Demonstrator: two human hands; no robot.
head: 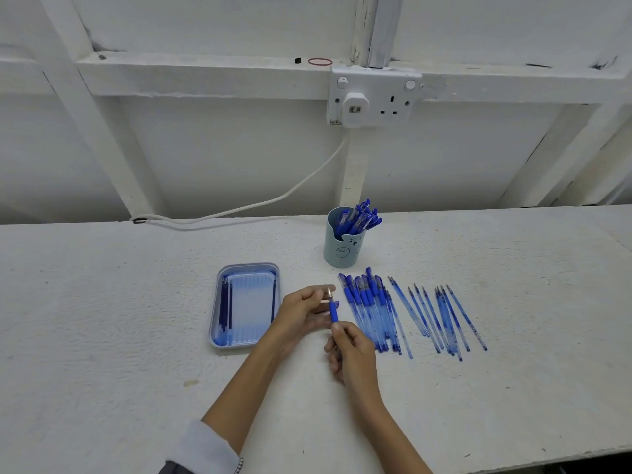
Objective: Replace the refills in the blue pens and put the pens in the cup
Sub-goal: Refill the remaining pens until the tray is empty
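**Pen in both hands; task judged about half done**

Pen (332, 307) held above the table (102, 302), in front of the cup (343, 249) and slightly to its left, with the metal tip pointing toward the cup. The right hand (350, 354) grasps the rear of the barrel with curled fingers. The left hand (302, 311) has thumb and fingers closed about the tip end, though the exact contact is too small to make out. The step in hand appears to be work on the tip section; whether it is being loosened or fastened cannot be told.

Done: the stored pens (359, 218) stand together in the cup, leaning toward its right side and rising above the rim.

Left to do: the loose pens (367, 309) lie in a tight bundle directly in front of the cup, touching one another. Their place outside the cup suggests they still await handling. In front of the cup and to its right, the loose refills (441, 319) lie fanned out, apart from the bundle. The tray (219, 319) sits in front of the cup and to its left, with a few tray refills (225, 309) along its long sides. Which set is fresh and which is spent cannot be told.

By rough count the bundle looks close in number to the pens already in the cup, so about half the work seems to remain, beginning with the pen now held
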